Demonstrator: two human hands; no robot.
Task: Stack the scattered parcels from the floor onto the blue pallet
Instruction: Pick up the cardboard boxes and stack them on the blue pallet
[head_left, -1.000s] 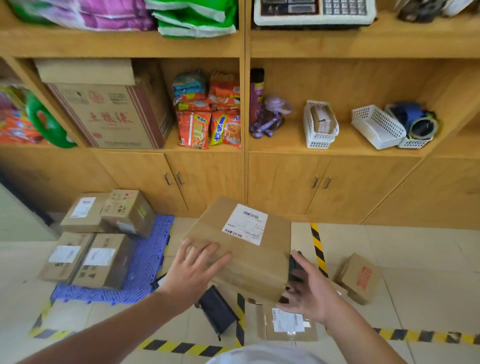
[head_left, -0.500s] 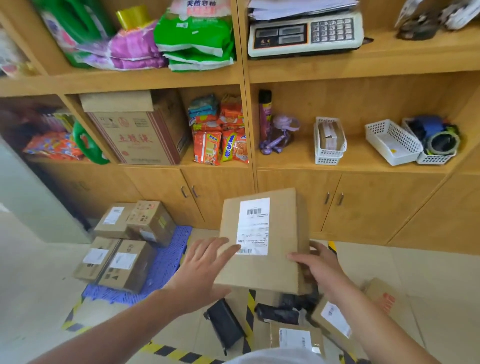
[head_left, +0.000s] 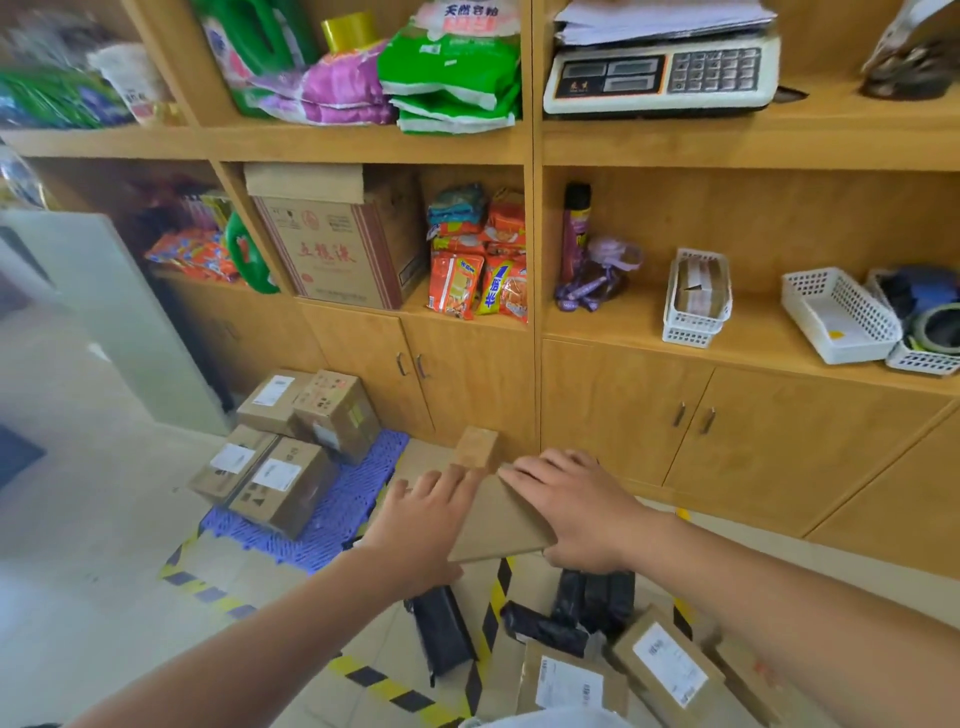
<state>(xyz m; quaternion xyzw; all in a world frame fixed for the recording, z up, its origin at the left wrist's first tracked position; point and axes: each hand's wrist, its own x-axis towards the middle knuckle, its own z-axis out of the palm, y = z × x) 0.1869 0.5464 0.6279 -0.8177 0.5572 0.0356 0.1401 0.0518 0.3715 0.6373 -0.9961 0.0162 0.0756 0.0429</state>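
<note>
Mid-carry: we've one parcel (head_left: 501, 522) up, pallet-bound!
Left hand (head_left: 423, 519) presses flat-fingered on it, right hand (head_left: 576, 512) clamps its edge. Blue pallet (head_left: 350, 504) sits at ten o'clock, four boxes (head_left: 291, 467) aboard; next we need a leftward swing onto bare grid.

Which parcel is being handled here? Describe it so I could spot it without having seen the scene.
Find the wooden cabinet, then look in front of its lower doors, right of the blue pallet. A flat brown parcel is held there between the left hand and right hand. Unlike the labelled boxes around it, its visible face is plain.
</note>
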